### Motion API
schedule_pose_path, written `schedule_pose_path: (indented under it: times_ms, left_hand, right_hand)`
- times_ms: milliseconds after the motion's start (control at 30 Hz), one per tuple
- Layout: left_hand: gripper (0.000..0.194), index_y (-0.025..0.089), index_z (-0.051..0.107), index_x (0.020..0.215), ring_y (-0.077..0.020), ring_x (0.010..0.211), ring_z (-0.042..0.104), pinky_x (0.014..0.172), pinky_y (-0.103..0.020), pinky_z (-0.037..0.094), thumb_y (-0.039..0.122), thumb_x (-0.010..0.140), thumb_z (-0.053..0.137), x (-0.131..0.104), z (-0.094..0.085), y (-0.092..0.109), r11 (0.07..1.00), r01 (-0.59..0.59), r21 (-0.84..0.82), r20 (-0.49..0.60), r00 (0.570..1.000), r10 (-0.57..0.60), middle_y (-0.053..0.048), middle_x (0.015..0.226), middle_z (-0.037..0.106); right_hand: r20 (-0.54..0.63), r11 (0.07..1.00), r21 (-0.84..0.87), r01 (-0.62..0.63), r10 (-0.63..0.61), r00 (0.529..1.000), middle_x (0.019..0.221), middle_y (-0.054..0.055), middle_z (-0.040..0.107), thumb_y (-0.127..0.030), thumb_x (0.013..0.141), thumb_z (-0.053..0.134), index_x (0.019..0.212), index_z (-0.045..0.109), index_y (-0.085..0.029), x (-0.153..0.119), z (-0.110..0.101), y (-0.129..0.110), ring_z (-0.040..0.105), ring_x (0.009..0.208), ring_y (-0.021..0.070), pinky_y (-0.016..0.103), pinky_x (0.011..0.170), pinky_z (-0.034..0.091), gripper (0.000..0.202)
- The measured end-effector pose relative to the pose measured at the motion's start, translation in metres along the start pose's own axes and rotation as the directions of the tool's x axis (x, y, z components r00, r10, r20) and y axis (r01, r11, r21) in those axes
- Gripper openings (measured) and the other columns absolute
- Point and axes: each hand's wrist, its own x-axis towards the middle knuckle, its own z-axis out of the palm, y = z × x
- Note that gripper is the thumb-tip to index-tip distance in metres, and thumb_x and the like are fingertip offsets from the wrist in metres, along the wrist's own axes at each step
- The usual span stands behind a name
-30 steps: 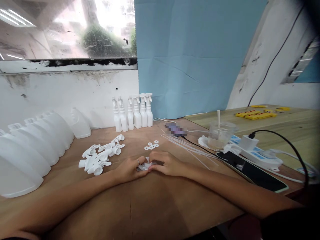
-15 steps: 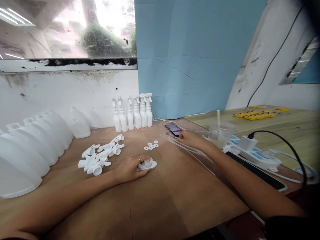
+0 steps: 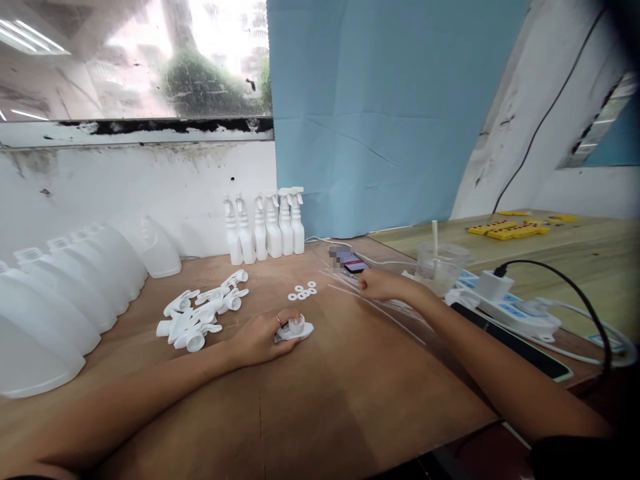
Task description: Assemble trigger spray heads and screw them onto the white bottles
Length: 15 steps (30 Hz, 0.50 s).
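My left hand (image 3: 265, 337) is closed around a white spray head (image 3: 299, 327) resting on the brown table. Near a phone (image 3: 354, 263), my right hand (image 3: 380, 285) has its fingers curled over the ends of thin clear tubes (image 3: 400, 320); whatever it pinches is too small to make out. Several white rings (image 3: 303, 292) lie between my hands, farther back. To the left of my left hand is a pile of white spray heads (image 3: 200, 313).
White bottles with sprayers (image 3: 273, 230) stand by the wall, and large white bottles (image 3: 75, 287) line the left. On the right are a clear cup (image 3: 440, 267), a power strip (image 3: 530, 320), a dark tablet-like device (image 3: 515, 343) and yellow pieces (image 3: 510, 230).
My right hand has shifted slightly right and down, and some of the thin tubes near it have moved. My left hand stays on the spray head.
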Motion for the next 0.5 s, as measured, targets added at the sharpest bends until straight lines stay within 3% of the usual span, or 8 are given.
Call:
schedule_pose_path:
  times_ms: [100, 133, 200, 233, 267, 367, 433, 500]
  left_hand:
    - [0.032, 0.023, 0.050, 0.114, -0.0162, 0.073, 0.058, 0.064, -0.026, 0.041, 0.038, 0.087, 0.052, 0.001, 0.000, -0.001, 1.000, -0.005, -0.003, 0.001, 1.000, 0.005, -0.001, 0.089, 0.063]
    - [0.032, 0.022, 0.050, 0.115, -0.0163, 0.074, 0.059, 0.065, -0.026, 0.041, 0.038, 0.087, 0.053, 0.001, 0.000, -0.001, 1.000, -0.004, -0.006, 0.005, 1.000, 0.004, -0.001, 0.089, 0.063]
    - [0.033, 0.022, 0.050, 0.116, -0.0166, 0.074, 0.059, 0.065, -0.026, 0.041, 0.039, 0.087, 0.053, 0.001, 0.000, -0.001, 1.000, 0.006, -0.005, 0.010, 1.000, -0.006, -0.001, 0.089, 0.064]
    - [0.034, 0.022, 0.050, 0.116, -0.0168, 0.074, 0.059, 0.065, -0.027, 0.042, 0.039, 0.086, 0.053, 0.001, 0.000, 0.000, 1.000, 0.011, -0.003, 0.014, 1.000, -0.011, -0.001, 0.089, 0.064]
    - [0.034, 0.022, 0.050, 0.115, -0.0170, 0.074, 0.060, 0.065, -0.027, 0.042, 0.039, 0.086, 0.053, 0.000, -0.001, 0.000, 1.000, 0.020, -0.001, 0.020, 1.000, -0.020, -0.001, 0.089, 0.064]
    - [0.037, 0.022, 0.049, 0.117, -0.0182, 0.077, 0.061, 0.067, -0.027, 0.043, 0.040, 0.086, 0.054, 0.000, -0.001, 0.000, 0.998, 0.061, -0.007, 0.037, 0.997, -0.060, -0.002, 0.092, 0.064]
    - [0.045, 0.022, 0.044, 0.124, -0.0189, 0.080, 0.061, 0.068, -0.027, 0.044, 0.040, 0.084, 0.056, 0.000, -0.001, 0.000, 0.997, 0.078, -0.017, 0.030, 0.997, -0.078, -0.003, 0.096, 0.064]
    - [0.050, 0.022, 0.042, 0.129, -0.0188, 0.080, 0.061, 0.067, -0.027, 0.044, 0.040, 0.084, 0.057, 0.000, 0.000, 0.000, 0.997, 0.077, -0.010, 0.021, 0.997, -0.077, -0.003, 0.096, 0.065]
  right_hand:
    - [-0.268, 1.000, 0.012, 0.010, -0.006, 0.963, 0.060, 0.004, 0.062, -0.017, 0.075, 0.052, 0.069, 0.058, -0.017, -0.002, -0.006, -0.007, 0.058, 0.055, 0.0161, 0.024, 0.052, 0.036, 0.009]
    - [-0.413, 0.998, 0.050, 0.041, -0.017, 0.911, 0.064, 0.004, 0.063, -0.019, 0.078, 0.051, 0.073, 0.057, -0.017, -0.004, -0.010, -0.010, 0.058, 0.058, 0.0163, 0.025, 0.054, 0.037, 0.009]
    - [-0.671, 0.953, 0.210, 0.219, -0.022, 0.741, 0.066, 0.003, 0.061, -0.025, 0.084, 0.049, 0.079, 0.053, -0.019, -0.009, -0.015, -0.017, 0.058, 0.056, 0.0146, 0.025, 0.054, 0.039, 0.009]
    - [-0.745, 0.880, 0.315, 0.355, -0.003, 0.667, 0.064, 0.001, 0.059, -0.030, 0.086, 0.050, 0.081, 0.051, -0.019, -0.012, -0.017, -0.021, 0.057, 0.052, 0.0133, 0.024, 0.051, 0.040, 0.011]
    - [-0.773, 0.768, 0.419, 0.485, 0.021, 0.634, 0.064, -0.001, 0.058, -0.035, 0.087, 0.050, 0.084, 0.049, -0.020, -0.015, -0.018, -0.025, 0.055, 0.047, 0.0122, 0.023, 0.047, 0.040, 0.015]
    - [-0.688, 0.420, 0.653, 0.630, -0.019, 0.726, 0.064, -0.003, 0.058, -0.047, 0.085, 0.056, 0.087, 0.045, -0.022, -0.018, -0.012, -0.037, 0.056, 0.041, 0.0119, 0.022, 0.038, 0.039, 0.027]
    - [-0.586, 0.356, 0.729, 0.585, -0.117, 0.802, 0.062, -0.004, 0.059, -0.049, 0.081, 0.061, 0.086, 0.046, -0.021, -0.015, 0.000, -0.042, 0.058, 0.041, 0.0125, 0.021, 0.036, 0.041, 0.032]
    - [-0.464, 0.404, 0.749, 0.525, -0.245, 0.851, 0.061, -0.004, 0.060, -0.048, 0.079, 0.064, 0.084, 0.048, -0.020, -0.010, 0.017, -0.046, 0.058, 0.041, 0.0122, 0.021, 0.036, 0.043, 0.033]
